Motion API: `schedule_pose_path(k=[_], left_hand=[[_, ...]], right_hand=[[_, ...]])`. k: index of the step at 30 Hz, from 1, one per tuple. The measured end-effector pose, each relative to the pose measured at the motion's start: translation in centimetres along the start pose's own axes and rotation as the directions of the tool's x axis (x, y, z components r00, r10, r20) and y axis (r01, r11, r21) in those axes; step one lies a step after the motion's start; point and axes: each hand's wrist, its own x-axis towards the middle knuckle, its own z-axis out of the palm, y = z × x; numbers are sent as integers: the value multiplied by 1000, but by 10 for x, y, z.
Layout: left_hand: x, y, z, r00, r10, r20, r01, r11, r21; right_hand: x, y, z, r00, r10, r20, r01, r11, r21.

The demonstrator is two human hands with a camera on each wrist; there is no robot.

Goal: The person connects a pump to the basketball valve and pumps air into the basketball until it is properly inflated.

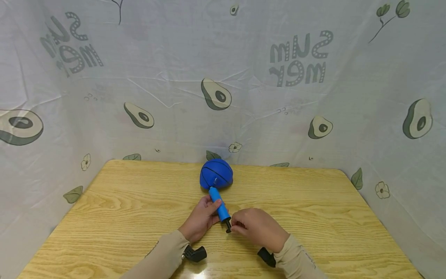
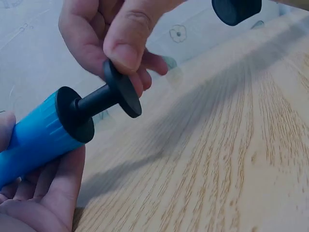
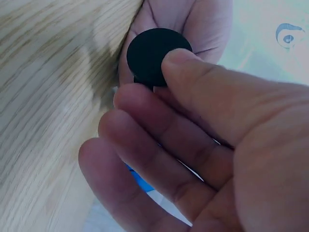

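A blue hand pump (image 1: 220, 208) slants across the middle of the table, its far end against a blue ball (image 1: 223, 170) with black lines. The ball looks slack and lopsided; whether a needle sits in it I cannot tell. My left hand (image 1: 200, 219) grips the pump's barrel (image 2: 41, 133), thumb on top and fingers beneath. With thumb and index finger, my right hand (image 1: 258, 228) pinches the edge of the round black handle (image 3: 152, 55). A short length of black rod (image 2: 95, 100) shows between handle and barrel in the left wrist view.
Both hands work above a wood-grain table (image 1: 139, 201). Behind it and at its sides hangs a pale cloth (image 1: 174, 128) printed with avocados. A black device sits at each wrist, such as the left one (image 1: 196, 254).
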Motion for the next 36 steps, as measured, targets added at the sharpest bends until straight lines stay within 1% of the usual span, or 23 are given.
schedule_pose_path(k=[2, 6, 10, 13, 16, 22, 25, 29, 32, 36], left_hand=[[0, 0, 0, 1000, -1, -1, 1, 1000, -3], [-1, 0, 0, 1000, -8, 15, 8, 999, 31], [1, -1, -1, 999, -4, 41, 1, 998, 65], [2, -3, -1, 998, 2, 65, -8, 995, 96], [2, -3, 0, 997, 4, 75, -13, 993, 117], [2, -3, 0, 998, 2, 64, -9, 993, 115], [2, -3, 0, 999, 0, 53, -5, 994, 105], [2, -3, 0, 999, -3, 37, 0, 996, 90], [2, -3, 0, 1000, -3, 27, 1, 996, 88], [2, -3, 0, 1000, -5, 10, 4, 996, 85]], right_hand=[[0, 0, 0, 1000, -2, 18, 1, 1000, 17], [2, 0, 1, 998, -21, 64, 17, 998, 61], [2, -2, 3, 995, -43, 87, 35, 996, 83], [2, -3, 5, 992, -71, 100, 61, 993, 99], [1, -4, 7, 987, -105, 119, 91, 989, 119], [-2, -6, 7, 966, -174, 190, 132, 968, 213], [-3, -8, 6, 953, -209, 217, 146, 951, 273], [-4, -9, 5, 937, -257, 235, 163, 920, 356], [-4, -10, 5, 928, -291, 233, 191, 908, 374], [-4, -11, 5, 928, -287, 236, 190, 913, 362]])
